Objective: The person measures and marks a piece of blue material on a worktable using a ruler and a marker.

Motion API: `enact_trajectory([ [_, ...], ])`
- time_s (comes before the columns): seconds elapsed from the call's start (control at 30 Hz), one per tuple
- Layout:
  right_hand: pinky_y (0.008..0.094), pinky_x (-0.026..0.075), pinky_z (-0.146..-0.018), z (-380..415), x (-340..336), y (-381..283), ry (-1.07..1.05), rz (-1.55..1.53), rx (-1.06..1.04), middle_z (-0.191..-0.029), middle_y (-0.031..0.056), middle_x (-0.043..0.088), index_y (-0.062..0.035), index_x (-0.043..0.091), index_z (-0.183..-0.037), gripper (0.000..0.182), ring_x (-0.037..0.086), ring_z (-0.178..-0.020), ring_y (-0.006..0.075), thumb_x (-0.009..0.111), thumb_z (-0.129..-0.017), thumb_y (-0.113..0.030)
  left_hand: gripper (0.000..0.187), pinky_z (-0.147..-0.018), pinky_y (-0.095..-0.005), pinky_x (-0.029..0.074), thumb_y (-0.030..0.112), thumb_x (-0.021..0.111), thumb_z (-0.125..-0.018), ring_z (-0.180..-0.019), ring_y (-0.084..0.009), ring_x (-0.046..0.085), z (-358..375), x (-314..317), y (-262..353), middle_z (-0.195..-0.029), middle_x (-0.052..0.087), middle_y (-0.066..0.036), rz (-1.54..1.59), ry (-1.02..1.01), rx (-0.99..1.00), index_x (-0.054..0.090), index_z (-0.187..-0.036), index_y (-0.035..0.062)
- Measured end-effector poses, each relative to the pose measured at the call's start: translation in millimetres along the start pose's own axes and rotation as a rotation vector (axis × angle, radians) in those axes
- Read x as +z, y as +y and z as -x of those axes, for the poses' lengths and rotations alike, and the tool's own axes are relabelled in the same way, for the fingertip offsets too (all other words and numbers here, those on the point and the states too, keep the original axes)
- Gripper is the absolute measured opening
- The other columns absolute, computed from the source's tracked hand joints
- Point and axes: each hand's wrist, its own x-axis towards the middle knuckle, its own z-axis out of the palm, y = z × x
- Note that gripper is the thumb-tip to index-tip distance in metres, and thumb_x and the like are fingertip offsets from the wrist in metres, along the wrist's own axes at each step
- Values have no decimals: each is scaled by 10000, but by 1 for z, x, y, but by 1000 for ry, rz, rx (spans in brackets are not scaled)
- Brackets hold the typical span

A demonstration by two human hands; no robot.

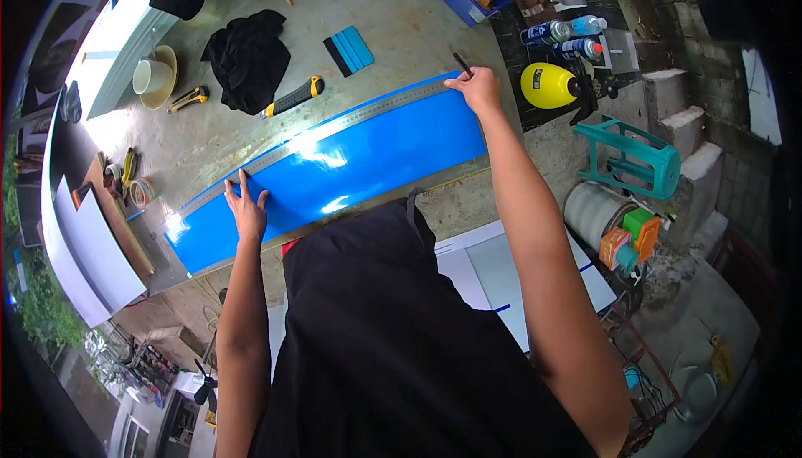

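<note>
I am looking down from a head camera at a worktable [401, 15] with a dull metal top. A long blue sheet [334, 178] is lying across it, running from lower left to upper right. A long steel ruler [326, 132] is lying along the sheet's far edge.

My left hand [246, 207] is pressing flat on the ruler near its left end, fingers spread apart and clamped on nothing. My right hand [476, 89] is resting at the ruler's right end, near the sheet's upper right corner, fingers closed around a thin dark pen-like tool [462, 63] whose tip is pointing away from me. I cannot tell exactly what kind of tool it is.

Beyond the ruler, a utility knife [292, 99] with a black and orange handle is lying just beside a crumpled black cloth [246, 57]. A blue squeegee [349, 50] is sitting a little farther back. At the left, a white cup [150, 78] is standing in a shallow bowl.

Off the table's right end, a yellow bottle [547, 86] is lying near spray cans [561, 36], and a teal plastic stool [639, 157] is lying tipped on the ground.
</note>
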Motion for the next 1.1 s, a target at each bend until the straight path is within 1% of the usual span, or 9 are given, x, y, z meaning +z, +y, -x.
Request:
enact_trajectory([
  [0.17,431,579,-742,0,-2,-4,3,16,16,-810,154,767,-45,749,-782,338,749,-781,309,970,-692,-285,912,-1253,-544,289,268,784,-945,-1558,-525,203,-1,7,-5,-1708,149,-308,-28,-10,-13,249,-1683,259],
  [0.27,425,578,-754,3,0,-3,-32,4,78,-818,153,769,-47,742,-776,346,750,-781,302,976,-685,-283,907,-1228,-611,301,256,766,-959,-1560,-527,197,3,11,-8,-1715,129,-301,-7,8,3,226,-1688,261],
  [0.33,423,578,-748,0,-1,-4,31,9,1,-804,151,767,-45,732,-760,358,750,-766,298,978,-684,-294,900,-1178,-703,312,229,745,-972,-1565,-526,181,0,12,-3,-1722,104,-295,-29,-9,-54,205,-1692,263],
  [0.37,423,578,-748,-3,-1,-3,39,10,5,-804,151,767,-45,732,-760,358,750,-766,298,978,-684,-294,900,-1178,-703,312,229,745,-972,-1565,-526,181,-6,14,-2,-1722,104,-295,-26,-10,-45,205,-1692,263],
  [0.47,426,577,-738,0,-4,-1,-27,33,-9,-799,148,766,-39,730,-765,375,751,-761,296,976,-690,-311,892,-1120,-790,298,258,733,-977,-1579,-515,145,3,30,-12,-1736,76,-258,32,99,19,200,-1692,272],
  [0.57,421,575,-726,-9,-10,-8,-54,76,-12,-803,147,766,-35,727,-775,385,755,-768,294,973,-696,-320,879,-1121,-803,276,295,724,-981,-1584,-502,145,23,16,42,-1743,84,-223,-39,129,-30,206,-1691,274],
  [0.67,409,573,-720,-10,-20,-10,-139,132,-26,-804,153,765,-33,736,-797,374,756,-768,294,960,-713,-321,827,-1161,-794,193,372,698,-996,-1592,-472,156,39,26,92,-1747,117,-175,-59,158,1,249,-1685,276],
  [0.8,410,570,-709,-23,-26,-10,-238,174,-210,-793,159,760,-29,749,-820,349,756,-759,285,933,-750,-317,792,-1179,-788,138,430,676,-1003,-1603,-447,139,40,54,147,-1747,141,-150,-33,215,12,286,-1676,283],
  [1.1,413,550,-673,-23,-31,-11,-289,181,-241,-737,146,740,-24,765,-834,359,741,-713,295,922,-767,-339,775,-1188,-782,64,492,616,-1002,-1618,-410,107,32,97,178,-1752,153,-122,-70,325,-66,291,-1678,296],
])
